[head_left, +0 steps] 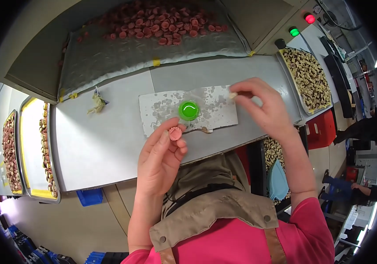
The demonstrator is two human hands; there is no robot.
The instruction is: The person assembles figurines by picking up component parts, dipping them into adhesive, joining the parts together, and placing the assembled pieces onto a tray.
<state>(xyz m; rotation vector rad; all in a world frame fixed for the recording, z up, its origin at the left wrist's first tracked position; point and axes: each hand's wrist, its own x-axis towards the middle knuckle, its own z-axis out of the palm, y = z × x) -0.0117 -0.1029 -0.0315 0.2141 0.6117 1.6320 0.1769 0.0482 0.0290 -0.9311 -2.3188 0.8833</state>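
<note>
My left hand (156,154) holds a small pink cup-shaped shell with a ruffled rim (175,133) between thumb and fingers, its hollow side facing up. To the right, my right hand (265,105) pinches a small pale piece (232,95) between thumb and fingertips, over the right end of a white board. That stained board (149,105) lies flat on the worktable. A round bright green dish (189,111) sits on the board between my hands, just beyond the left fingers; what fills it I cannot tell.
A heap of pink shells (162,24) lies under the metal housing at the back. Trays of filled pieces (47,154) stand left. At right are a tray of brown-and-cream pieces (305,79) and a dark bin with a light-blue scoop-like thing (279,180). A crumpled cloth (97,103) lies left.
</note>
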